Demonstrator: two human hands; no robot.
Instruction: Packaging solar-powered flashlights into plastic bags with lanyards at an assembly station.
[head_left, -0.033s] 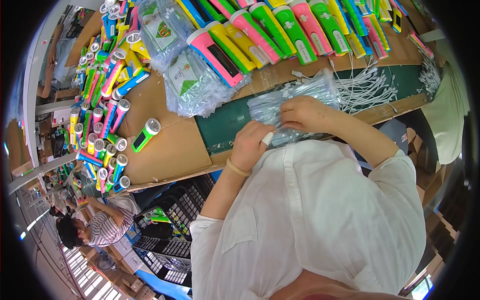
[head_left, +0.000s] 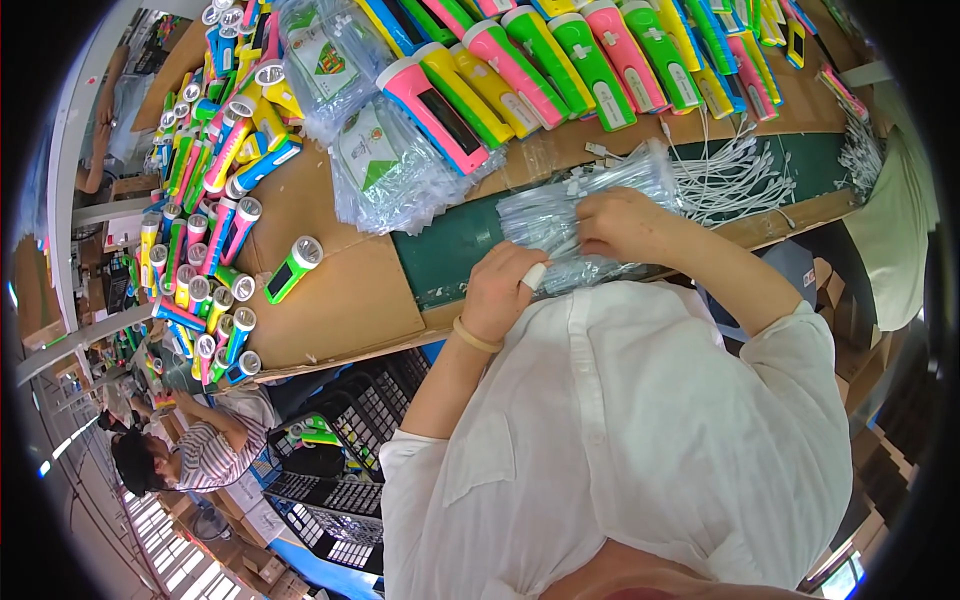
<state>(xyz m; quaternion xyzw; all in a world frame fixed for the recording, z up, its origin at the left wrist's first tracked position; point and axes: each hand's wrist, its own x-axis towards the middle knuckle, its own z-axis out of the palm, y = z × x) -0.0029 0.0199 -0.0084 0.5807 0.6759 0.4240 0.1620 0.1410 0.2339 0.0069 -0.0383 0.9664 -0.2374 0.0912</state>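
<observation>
A pile of clear plastic sleeves with white cables (head_left: 540, 212) lies at the table's front edge, close to my body. My left hand (head_left: 498, 290) is closed at the pile's near left end, a white wrap around one finger and a tan band at the wrist. Over the middle of the pile, my right hand (head_left: 622, 226) has its fingers bent down and drawn together. What either hand pinches is hidden among the shiny plastic. Loose white cables (head_left: 735, 180) fan out to the right of the pile.
Colourful flashlights (head_left: 575, 70) stand in rows at the back, with more heaped at left. One green flashlight (head_left: 293, 270) lies apart on the cardboard (head_left: 350, 290). Flat clear bags (head_left: 375, 165) are stacked behind my left hand. Black crates (head_left: 345, 430) and a person in stripes (head_left: 210, 450) are at lower left.
My right hand has shifted slightly to the right over the pile of sleeves. My left hand stays almost in the same place.
</observation>
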